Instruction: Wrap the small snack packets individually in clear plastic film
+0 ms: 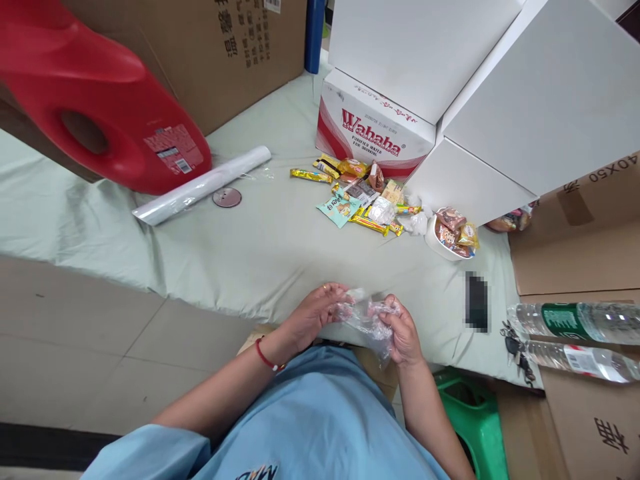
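Low at the table's front edge, my left hand (323,308) and my right hand (401,331) hold a crumpled clear plastic bag (367,321) between them. The fingers of both hands are closed on its thin film. Farther back lies a loose pile of wrapped snacks (361,193), with yellow, brown, and light green packets. To the right of that pile, a white bowl (440,248) holds several more wrapped snacks. A white roll of plastic bags (203,185) lies at the left, a small round disc (227,197) beside it.
A big red jug (130,120) stands at the back left before a cardboard box (200,60). A Wahaha carton (373,127) and white boxes (490,100) fill the back right. Two water bottles (575,323), keys (517,350) and a blurred dark object (477,302) lie right. A green stool (475,420) stands below.
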The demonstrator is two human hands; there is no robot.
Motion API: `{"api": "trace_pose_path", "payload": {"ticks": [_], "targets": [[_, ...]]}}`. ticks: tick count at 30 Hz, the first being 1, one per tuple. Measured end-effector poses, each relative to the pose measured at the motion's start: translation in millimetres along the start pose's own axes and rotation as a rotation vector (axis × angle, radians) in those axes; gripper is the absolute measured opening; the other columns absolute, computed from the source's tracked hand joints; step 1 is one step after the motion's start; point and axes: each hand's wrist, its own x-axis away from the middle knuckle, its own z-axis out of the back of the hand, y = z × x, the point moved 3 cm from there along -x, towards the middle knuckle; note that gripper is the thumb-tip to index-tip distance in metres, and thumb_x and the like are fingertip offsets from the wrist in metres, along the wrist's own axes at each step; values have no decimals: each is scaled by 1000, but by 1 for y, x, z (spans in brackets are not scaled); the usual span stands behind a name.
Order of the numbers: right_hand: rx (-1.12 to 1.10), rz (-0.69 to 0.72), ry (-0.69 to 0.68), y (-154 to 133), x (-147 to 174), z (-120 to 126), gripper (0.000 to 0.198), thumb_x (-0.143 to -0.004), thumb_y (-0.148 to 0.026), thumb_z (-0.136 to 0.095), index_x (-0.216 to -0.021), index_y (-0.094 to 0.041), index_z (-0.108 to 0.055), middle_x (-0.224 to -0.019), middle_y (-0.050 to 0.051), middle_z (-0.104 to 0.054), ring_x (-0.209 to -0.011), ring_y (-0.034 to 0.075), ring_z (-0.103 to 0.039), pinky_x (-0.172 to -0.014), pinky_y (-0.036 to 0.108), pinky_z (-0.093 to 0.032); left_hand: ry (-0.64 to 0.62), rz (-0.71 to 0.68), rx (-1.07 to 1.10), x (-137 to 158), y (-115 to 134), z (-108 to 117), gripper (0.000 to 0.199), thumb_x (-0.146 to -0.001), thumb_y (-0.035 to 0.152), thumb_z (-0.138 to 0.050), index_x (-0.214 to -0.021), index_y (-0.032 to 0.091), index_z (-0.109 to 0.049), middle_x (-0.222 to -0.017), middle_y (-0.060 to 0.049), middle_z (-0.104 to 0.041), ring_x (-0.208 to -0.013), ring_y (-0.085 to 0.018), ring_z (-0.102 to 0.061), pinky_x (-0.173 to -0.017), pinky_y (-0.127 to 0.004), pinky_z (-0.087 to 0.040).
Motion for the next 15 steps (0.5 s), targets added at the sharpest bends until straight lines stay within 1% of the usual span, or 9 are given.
{"api": "trace_pose_path", "payload": {"ticks": [3, 5, 7, 10, 12, 15], "targets": [[48, 65, -5, -5, -2, 5, 33, -73, -38, -86, -96, -25, -65, -77, -1, -69, -68, 17, -60, -64, 26, -47, 59, -33, -139, -6, -4, 6, 49, -66, 50, -93, -88, 16, -66, -77, -1, -71, -62, -10, -58, -64, -24, -46], [78, 72, -23, -10, -3, 12, 42, -78, -45, -86, -111, -25, -68, -85, 1, -70, -74, 18, -62, -68, 28, -49, 87, -88, -165, -7, -2, 10, 47, -66, 50, -92, -85, 17, -65, -72, 2, -67, -60, -8, -54, -62, -23, -42], [124, 45, -39, -14, -4, 20, 49, -79, -49, -87, -118, -26, -69, -92, 2, -72, -80, 18, -64, -72, 28, -49, 113, -131, -162, -7, 2, 12, 44, -69, 49, -90, -86, 17, -65, -73, 3, -65, -61, -8, -53, -63, -23, -41], [249, -4, -27, -18, -5, 35, 49, -74, -51, -93, -110, -24, -73, -94, 3, -72, -83, 18, -64, -74, 27, -49, 120, -175, -136, -5, 8, 12, 42, -72, 48, -89, -88, 18, -65, -76, 3, -65, -64, -9, -54, -66, -23, -44], [314, -22, -10, -21, -4, 44, 50, -72, -52, -94, -108, -24, -74, -89, 2, -70, -77, 16, -60, -66, 25, -46, 128, -205, -119, -5, 12, 12, 42, -73, 49, -88, -89, 19, -64, -81, 2, -66, -71, -10, -58, -70, -24, -47], [316, -32, -4, -31, 2, 57, 57, -72, -53, -94, -118, -26, -72, -86, 1, -67, -65, 12, -52, -51, 21, -36, 155, -245, -99, -5, 17, 16, 44, -75, 50, -89, -90, 20, -62, -98, -2, -70, -89, -13, -65, -80, -25, -55]]}}
